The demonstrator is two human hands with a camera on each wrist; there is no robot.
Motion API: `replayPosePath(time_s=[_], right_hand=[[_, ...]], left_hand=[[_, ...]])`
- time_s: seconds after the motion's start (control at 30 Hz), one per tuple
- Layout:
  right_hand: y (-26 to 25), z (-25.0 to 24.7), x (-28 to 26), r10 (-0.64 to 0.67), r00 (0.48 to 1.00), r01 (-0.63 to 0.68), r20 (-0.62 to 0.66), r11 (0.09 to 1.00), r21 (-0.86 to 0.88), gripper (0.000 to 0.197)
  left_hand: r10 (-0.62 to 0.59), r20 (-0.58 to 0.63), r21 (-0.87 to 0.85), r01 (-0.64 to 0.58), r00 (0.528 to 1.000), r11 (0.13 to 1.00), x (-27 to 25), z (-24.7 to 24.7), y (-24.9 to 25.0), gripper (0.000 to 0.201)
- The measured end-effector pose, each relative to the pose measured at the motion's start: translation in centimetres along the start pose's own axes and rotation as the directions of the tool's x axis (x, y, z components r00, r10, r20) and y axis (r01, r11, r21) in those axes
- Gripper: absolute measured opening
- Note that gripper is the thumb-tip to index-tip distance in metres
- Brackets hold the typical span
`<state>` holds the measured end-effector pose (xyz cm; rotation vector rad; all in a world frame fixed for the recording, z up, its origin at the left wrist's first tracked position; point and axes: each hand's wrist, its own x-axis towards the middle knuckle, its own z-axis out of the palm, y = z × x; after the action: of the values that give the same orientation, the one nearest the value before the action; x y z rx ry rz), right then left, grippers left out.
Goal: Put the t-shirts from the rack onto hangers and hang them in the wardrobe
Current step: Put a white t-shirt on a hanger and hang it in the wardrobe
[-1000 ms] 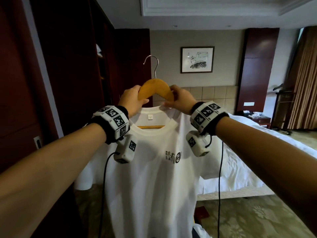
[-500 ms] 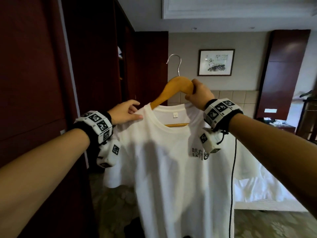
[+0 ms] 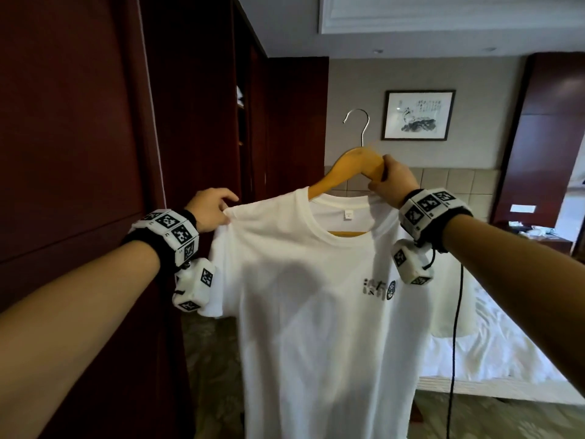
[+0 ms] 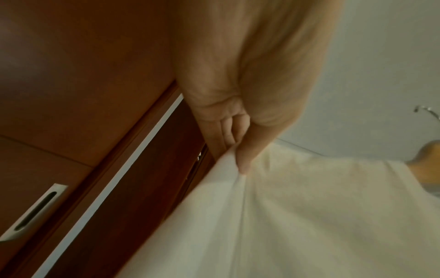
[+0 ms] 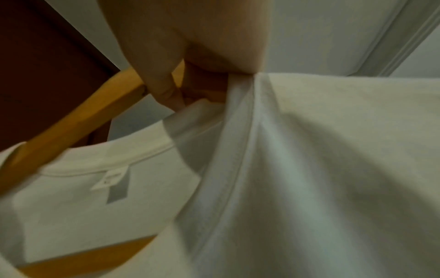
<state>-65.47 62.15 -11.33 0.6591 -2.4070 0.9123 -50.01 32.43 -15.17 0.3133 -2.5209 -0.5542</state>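
Wardrobe [image 3: 196, 122] now nearer; left hand [image 3: 207, 213] has slid out, pinching t-shirt [image 3: 316, 312] shoulder; right hand [image 3: 391, 185] grips hanger [image 3: 345, 166]. Shirt seated; hanging likely next.

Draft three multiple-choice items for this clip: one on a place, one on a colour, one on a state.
1. Where does the left hand hold the t-shirt?
A. bottom hem
B. shoulder
C. neck label

2. What colour is the hanger?
A. black
B. white
C. yellow-orange

3. What state is the t-shirt in?
A. on the hanger
B. folded on the bed
C. lying on the floor

Answers: 1 B, fingers pinch the cloth at the shoulder's outer end; 2 C, yellow-orange wood under a metal hook; 3 A, the right hand holds the hanger up with the hanger through the collar.
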Motion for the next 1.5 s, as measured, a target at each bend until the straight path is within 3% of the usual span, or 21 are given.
replayPosePath(time_s=[0.1, 0.2, 0.3, 0.37, 0.47, 0.63, 0.77, 0.93, 1.03, 1.27, 1.43, 1.5], right_hand=[[0.2, 0.4, -0.3, 0.021, 1.000, -0.020, 0.015, 0.998, -0.060, 0.036], [0.4, 0.6, -0.3, 0.050, 0.999, -0.051, -0.007, 0.998, -0.031, 0.035], [0.4, 0.3, -0.3, 0.091, 0.995, -0.090, -0.031, 0.995, 0.044, 0.033], [0.3, 0.3, -0.3, 0.102, 0.994, -0.100, -0.032, 0.994, 0.053, 0.032], [0.1, 0.4, -0.4, 0.092, 0.995, -0.090, -0.026, 0.994, 0.061, 0.032], [-0.4, 0.9, -0.7, 0.052, 0.999, -0.052, 0.011, 0.998, 0.030, 0.035], [-0.9, 0.9, -0.7, 0.027, 0.999, -0.028, 0.029, 0.999, 0.046, 0.032], [-1.4, 0.6, -1.0, -0.006, 0.999, 0.001, 0.041, 0.995, 0.105, 0.026], [-1.3, 0.4, -1.3, -0.008, 1.000, 0.004, 0.030, 0.992, 0.125, 0.030], [-0.6, 0.1, -1.9, 0.022, 0.999, -0.029, 0.039, 0.980, 0.196, 0.032], [-1.2, 0.3, -1.9, 0.001, 0.998, -0.018, 0.070, 0.969, 0.245, 0.029], [-1.6, 0.7, -2.2, -0.032, 0.996, 0.010, 0.082, 0.968, 0.252, 0.031]], left_hand=[[0.016, -0.115, -0.075, -0.024, 0.993, 0.997, 0.4, -0.7, 0.5, 0.041], [0.013, -0.137, -0.094, -0.026, 0.990, 0.995, 0.4, -1.4, 0.7, 0.041], [-0.086, 0.007, 0.095, 0.085, 0.996, 0.992, 0.2, -1.5, -0.2, 0.039], [-0.227, 0.141, 0.307, 0.176, 0.964, 0.935, -0.2, -1.4, -0.3, 0.044], [-0.291, 0.117, 0.313, 0.243, 0.949, 0.918, -0.2, -1.6, 0.4, 0.047], [-0.157, 0.033, 0.134, 0.152, 0.987, 0.979, 0.7, -1.2, 2.9, 0.031], [0.015, 0.122, -0.017, -0.013, 0.992, 1.000, 0.6, 0.7, 6.1, 0.033], [0.132, 0.201, 0.179, -0.169, 0.971, 0.969, 0.5, 2.3, 9.3, 0.030], [0.152, 0.152, 0.189, -0.180, 0.977, 0.965, 0.5, 2.4, 9.9, 0.029], [0.226, 0.045, 0.005, -0.226, 0.973, 0.974, 0.7, 2.2, 10.7, 0.035], [0.254, 0.095, -0.088, -0.246, 0.963, 0.965, 0.8, 2.6, 12.0, 0.061], [0.281, 0.101, -0.097, -0.272, 0.954, 0.957, 0.9, 3.2, 12.7, 0.060]])
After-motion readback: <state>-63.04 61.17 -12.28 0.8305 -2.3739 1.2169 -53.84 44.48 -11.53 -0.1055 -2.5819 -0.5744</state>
